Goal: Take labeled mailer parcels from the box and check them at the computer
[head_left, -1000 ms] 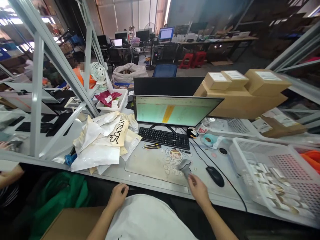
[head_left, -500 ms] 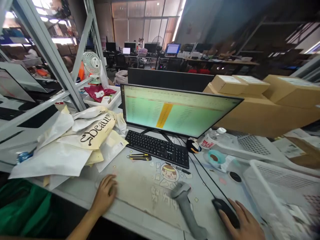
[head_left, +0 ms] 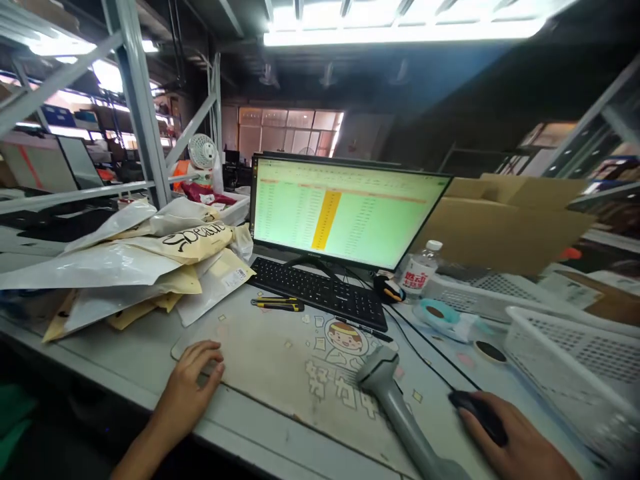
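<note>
My right hand (head_left: pixel 525 437) rests over a black computer mouse (head_left: pixel 480 417) at the lower right, its fingers around it. At the front edge of a printed desk mat (head_left: pixel 260 360) lies my left hand (head_left: pixel 190 383), empty, with the thumb apart from the fingers. Between the hands a grey barcode scanner (head_left: pixel 395 393) lies on the mat, its handle toward me. Behind the mat stand a black keyboard (head_left: pixel 320 290) and a lit monitor (head_left: pixel 345 213) showing a table with an orange column. A yellow-and-black utility knife (head_left: pixel 277 305) sits in front of the keyboard.
Plastic mailing bags (head_left: pixel 130 263) are piled on the left. On the right are a labelled bottle (head_left: pixel 419 270), a roll of teal tape (head_left: pixel 440 311), a white perforated basket (head_left: pixel 575 353) and a large cardboard box (head_left: pixel 500 233). A metal post (head_left: pixel 140 100) rises at the back left.
The view has tilted upward, bringing in the ceiling lights. My right hand still covers the mouse, which sits a little farther right in view. My left hand stays on the mat edge.
</note>
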`<action>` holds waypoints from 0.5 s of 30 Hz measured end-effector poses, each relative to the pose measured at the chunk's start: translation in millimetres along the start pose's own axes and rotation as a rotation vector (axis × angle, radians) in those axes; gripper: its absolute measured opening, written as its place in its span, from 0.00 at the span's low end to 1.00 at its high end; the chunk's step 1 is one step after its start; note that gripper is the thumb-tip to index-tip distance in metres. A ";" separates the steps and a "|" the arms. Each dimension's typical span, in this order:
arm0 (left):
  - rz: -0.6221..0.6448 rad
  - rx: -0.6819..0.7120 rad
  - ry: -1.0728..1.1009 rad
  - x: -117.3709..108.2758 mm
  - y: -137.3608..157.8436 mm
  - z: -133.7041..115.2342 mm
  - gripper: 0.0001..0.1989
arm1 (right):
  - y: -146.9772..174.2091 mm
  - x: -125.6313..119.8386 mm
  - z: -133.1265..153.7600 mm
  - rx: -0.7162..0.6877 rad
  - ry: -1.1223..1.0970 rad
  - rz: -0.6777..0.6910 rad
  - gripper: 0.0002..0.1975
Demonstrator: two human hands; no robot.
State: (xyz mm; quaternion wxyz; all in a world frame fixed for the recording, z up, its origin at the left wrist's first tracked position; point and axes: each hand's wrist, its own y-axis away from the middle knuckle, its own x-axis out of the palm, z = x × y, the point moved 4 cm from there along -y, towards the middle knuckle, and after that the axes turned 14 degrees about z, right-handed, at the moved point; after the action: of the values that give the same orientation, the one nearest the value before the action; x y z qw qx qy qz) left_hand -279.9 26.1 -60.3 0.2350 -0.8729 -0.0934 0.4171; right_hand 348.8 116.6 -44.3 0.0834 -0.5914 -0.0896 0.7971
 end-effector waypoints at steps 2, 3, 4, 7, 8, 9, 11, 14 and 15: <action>0.017 0.001 0.015 5.9 7.8 1.1 0.10 | 0.6 -2.8 12.1 -0.014 -0.023 0.036 0.33; 0.009 0.002 0.021 7.3 10.3 1.4 0.10 | 1.2 -3.9 16.1 -0.021 -0.016 0.033 0.33; -0.007 0.001 0.028 7.6 11.7 1.3 0.11 | 1.9 -4.5 18.8 -0.025 -0.003 0.023 0.34; -0.049 -0.018 0.041 6.3 10.7 -1.2 0.11 | 2.7 -2.4 21.1 -0.015 0.046 0.007 0.36; -0.055 -0.026 0.041 5.8 9.5 -2.4 0.11 | 2.9 -1.0 21.3 -0.005 0.060 0.011 0.37; -0.058 -0.034 0.039 5.4 8.2 -3.5 0.11 | 3.2 0.0 21.9 0.004 0.069 0.012 0.38; -0.060 -0.047 0.030 5.0 6.5 -5.2 0.11 | 4.9 -0.2 24.9 0.029 0.080 -0.005 0.40; -0.064 -0.056 0.016 4.8 6.1 -6.1 0.11 | 8.8 -3.7 30.9 0.071 0.087 -0.043 0.40; -0.067 -0.054 0.011 4.8 6.3 -6.4 0.11 | 9.7 -4.1 31.8 0.083 0.087 -0.041 0.39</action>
State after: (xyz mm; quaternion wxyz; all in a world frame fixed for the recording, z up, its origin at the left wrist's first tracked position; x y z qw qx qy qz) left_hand -272.1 20.2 -63.2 0.2258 -0.8775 -0.1324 0.4018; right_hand 319.2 104.9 -33.8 0.1282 -0.6195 -0.0649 0.7717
